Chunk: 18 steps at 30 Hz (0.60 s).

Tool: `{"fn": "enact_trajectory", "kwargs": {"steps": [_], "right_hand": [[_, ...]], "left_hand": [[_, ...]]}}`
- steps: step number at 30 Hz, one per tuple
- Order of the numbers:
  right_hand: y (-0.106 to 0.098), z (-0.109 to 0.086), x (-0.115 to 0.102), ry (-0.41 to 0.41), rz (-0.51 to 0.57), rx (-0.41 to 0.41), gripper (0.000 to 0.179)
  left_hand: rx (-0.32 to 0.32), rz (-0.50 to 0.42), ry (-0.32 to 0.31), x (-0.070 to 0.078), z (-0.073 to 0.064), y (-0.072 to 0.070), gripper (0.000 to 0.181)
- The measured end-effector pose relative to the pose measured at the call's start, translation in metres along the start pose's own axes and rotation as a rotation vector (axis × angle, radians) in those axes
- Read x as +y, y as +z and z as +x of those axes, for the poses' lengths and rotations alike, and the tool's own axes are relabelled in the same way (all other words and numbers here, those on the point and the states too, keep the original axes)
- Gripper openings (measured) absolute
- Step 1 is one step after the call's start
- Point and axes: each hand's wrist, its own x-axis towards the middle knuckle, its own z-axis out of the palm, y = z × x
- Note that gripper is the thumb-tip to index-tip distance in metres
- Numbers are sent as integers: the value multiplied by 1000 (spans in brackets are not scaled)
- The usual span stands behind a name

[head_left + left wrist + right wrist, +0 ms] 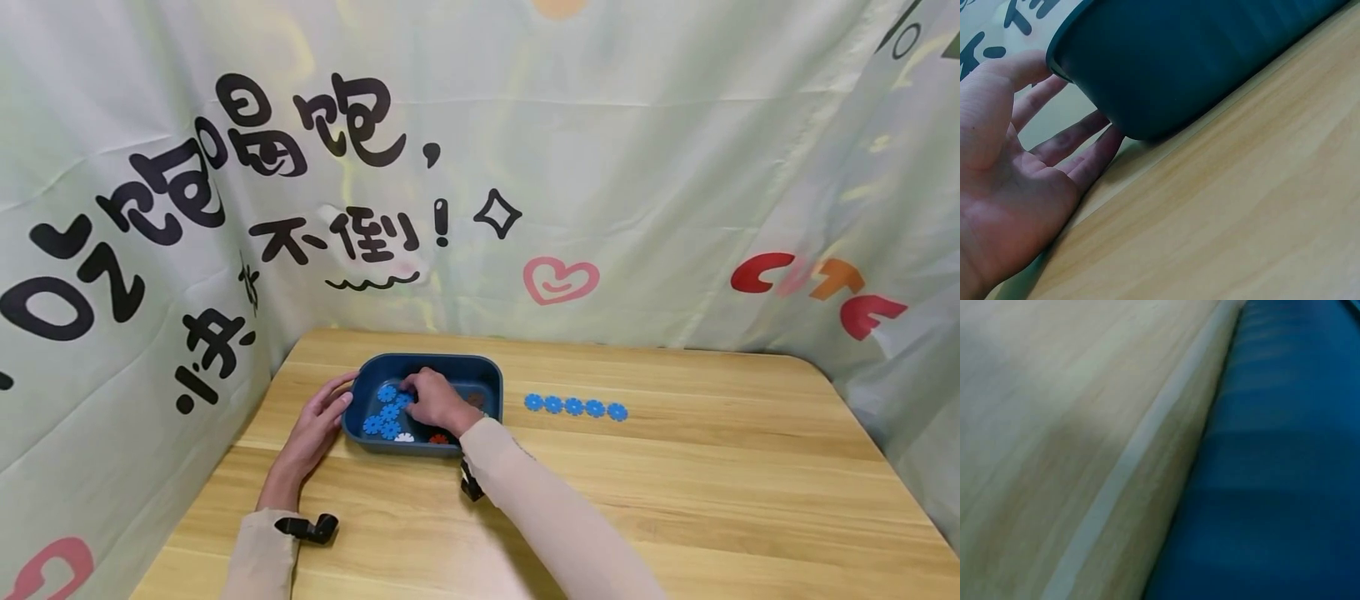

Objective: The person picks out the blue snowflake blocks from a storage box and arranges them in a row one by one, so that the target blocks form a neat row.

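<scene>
A dark blue rectangular bin [480, 367] stands on the wooden table. Several blue snowflake discs [389, 412] lie in its left half, with a white disc [404, 437] and a red disc [438, 438] near its front wall. My right hand [438, 402] reaches into the bin, fingers pointing down at the blue discs; I cannot tell whether a disc is between the fingertips. Against the bin's left end rests my left hand [318, 425]. In the left wrist view, that hand's thumb is at the rim and its extended fingers [1072, 139] touch the side wall.
To the right of the bin, several blue snowflake discs [573, 407] form a row on the table [712, 483]. A brown disc [476, 400] lies in the bin's right part. Printed curtains [637, 183] enclose the table at the back and sides.
</scene>
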Motion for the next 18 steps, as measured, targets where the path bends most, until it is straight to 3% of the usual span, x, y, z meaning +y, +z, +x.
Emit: {"fn": "enact_trajectory", "kwargs": {"steps": [5,13,18], "right_hand": [[3,1,-1,6,-67,18,31],[-1,-2,0,47,-16,-11,24],[-8,-8,0,45,82,-39,22]], "left_hand": [[2,-2,6,0,0,-1,54],[1,-24,18,-1,1,1,53],[2,-30,26,-2,3,1,52]]}}
